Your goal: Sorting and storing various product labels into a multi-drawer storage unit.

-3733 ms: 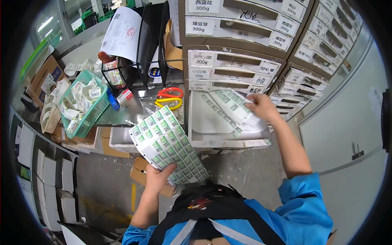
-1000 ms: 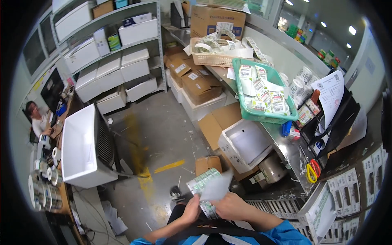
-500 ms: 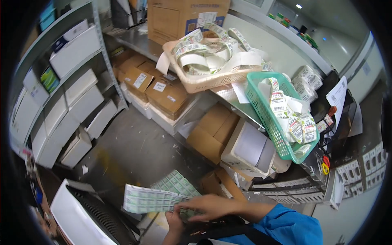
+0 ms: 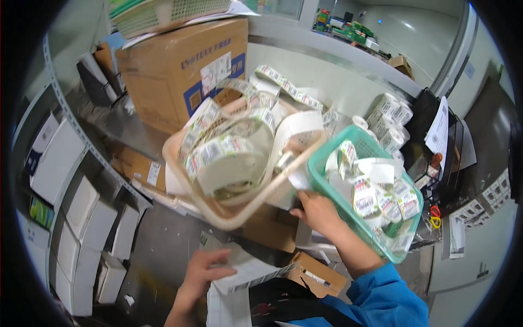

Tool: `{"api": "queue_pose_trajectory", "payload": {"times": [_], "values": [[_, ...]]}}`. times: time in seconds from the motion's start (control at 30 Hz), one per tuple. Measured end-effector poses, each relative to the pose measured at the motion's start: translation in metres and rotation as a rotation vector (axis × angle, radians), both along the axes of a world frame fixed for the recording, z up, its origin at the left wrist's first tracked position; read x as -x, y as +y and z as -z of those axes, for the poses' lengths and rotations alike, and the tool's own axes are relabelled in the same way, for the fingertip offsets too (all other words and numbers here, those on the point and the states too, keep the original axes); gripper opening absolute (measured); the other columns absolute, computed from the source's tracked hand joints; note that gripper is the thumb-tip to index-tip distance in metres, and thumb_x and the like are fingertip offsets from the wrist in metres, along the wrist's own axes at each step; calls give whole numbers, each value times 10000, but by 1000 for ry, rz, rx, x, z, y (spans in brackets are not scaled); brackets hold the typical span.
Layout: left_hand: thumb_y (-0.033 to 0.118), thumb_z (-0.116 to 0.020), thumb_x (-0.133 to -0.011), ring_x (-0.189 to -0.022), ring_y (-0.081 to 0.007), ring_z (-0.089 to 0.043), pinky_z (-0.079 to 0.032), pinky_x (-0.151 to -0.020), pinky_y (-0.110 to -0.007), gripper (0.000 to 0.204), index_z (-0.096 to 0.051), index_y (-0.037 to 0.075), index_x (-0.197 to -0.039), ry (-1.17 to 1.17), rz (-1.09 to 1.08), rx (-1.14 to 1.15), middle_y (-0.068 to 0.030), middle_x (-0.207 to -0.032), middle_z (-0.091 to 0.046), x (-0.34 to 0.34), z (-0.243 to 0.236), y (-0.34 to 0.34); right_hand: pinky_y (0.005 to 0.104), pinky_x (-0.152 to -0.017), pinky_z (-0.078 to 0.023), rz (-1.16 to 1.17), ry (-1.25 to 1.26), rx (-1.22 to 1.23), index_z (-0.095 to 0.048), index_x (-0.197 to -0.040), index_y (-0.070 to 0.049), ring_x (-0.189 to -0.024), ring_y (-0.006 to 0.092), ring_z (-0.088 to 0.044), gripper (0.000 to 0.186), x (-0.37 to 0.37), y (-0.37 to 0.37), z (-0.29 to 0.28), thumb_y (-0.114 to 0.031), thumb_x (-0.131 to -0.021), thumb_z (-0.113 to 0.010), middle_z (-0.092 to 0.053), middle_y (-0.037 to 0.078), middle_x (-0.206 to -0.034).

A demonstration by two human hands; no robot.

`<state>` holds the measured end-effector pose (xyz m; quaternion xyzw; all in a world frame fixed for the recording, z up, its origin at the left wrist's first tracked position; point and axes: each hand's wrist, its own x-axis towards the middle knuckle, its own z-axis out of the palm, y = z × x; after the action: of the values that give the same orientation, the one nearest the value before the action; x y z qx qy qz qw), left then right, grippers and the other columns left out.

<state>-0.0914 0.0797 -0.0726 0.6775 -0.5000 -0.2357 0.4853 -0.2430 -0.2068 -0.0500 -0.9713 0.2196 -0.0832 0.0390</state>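
At the lower centre, my left hand [image 4: 204, 272] is closed on label sheets [image 4: 245, 268], thumb and fingers at their left edge. The sheets are folded over, mostly pale side up, with a strip of printing along a fold. My right hand [image 4: 320, 213] reaches forward between two baskets, thumb apart from the fingers. Its fingertips are at a white paper [image 4: 299, 179] on the table edge. Left of it is a peach plastic basket [image 4: 229, 219] full of curled label strips [image 4: 229, 155]. Close on its right stands a green basket [image 4: 357, 231] with label rolls [image 4: 376, 199].
A big cardboard box [image 4: 158, 82] stands behind the peach basket, with another basket [image 4: 174, 16] on top. White label rolls [image 4: 389, 122] are stacked at the back right, near scissors [image 4: 434, 217]. Shelving with white boxes [image 4: 81, 218] lines the left. An opened carton [image 4: 318, 275] sits below the table.
My right hand has left the label sheets and moved forward to the gap between the baskets. My left hand keeps the sheets, now folded over. The view has shifted closer to the table.
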Motion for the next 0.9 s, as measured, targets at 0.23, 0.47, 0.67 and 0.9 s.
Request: {"api": "queue_pose_trajectory", "payload": {"times": [0.23, 0.47, 0.67, 0.9], "values": [[36, -706, -575, -912, -310, -605, -482, -793, -356, 433, -683, 168, -987, 341, 107, 16, -161, -1071, -601, -58, -14, -44, 327, -698, -506, 127, 134, 166, -552, -978, 13, -789, 251, -623, 249, -8, -19, 8, -90, -753, -535, -612, 129, -854], [101, -687, -624, -986, -293, -595, -476, -836, -386, 216, -680, 170, -829, -279, 411, 217, -75, -1158, -583, -95, -23, -77, 356, -562, -522, 291, 200, 146, -560, -1061, -21, -644, 259, -640, 309, -33, -26, 7, -53, -756, -519, -619, 122, -765], [151, -607, -708, -1018, -272, -566, -457, -861, -378, 130, -637, 98, -823, -350, 340, 421, -90, -1194, -522, -84, -6, -88, 440, -648, -465, 351, -189, 178, -579, -873, -31, -743, 355, -561, 174, -37, -29, 30, -42, -699, -578, -573, 158, -810], [94, -639, -697, -863, -255, -618, -515, -671, -323, 168, -654, 76, -863, -337, 347, 501, -116, -1042, -584, -99, -27, -74, 409, -670, -451, 299, -591, -145, -594, -866, -8, -753, 367, -575, 149, -30, -42, 39, -67, -769, -497, -599, 202, -810]]}}
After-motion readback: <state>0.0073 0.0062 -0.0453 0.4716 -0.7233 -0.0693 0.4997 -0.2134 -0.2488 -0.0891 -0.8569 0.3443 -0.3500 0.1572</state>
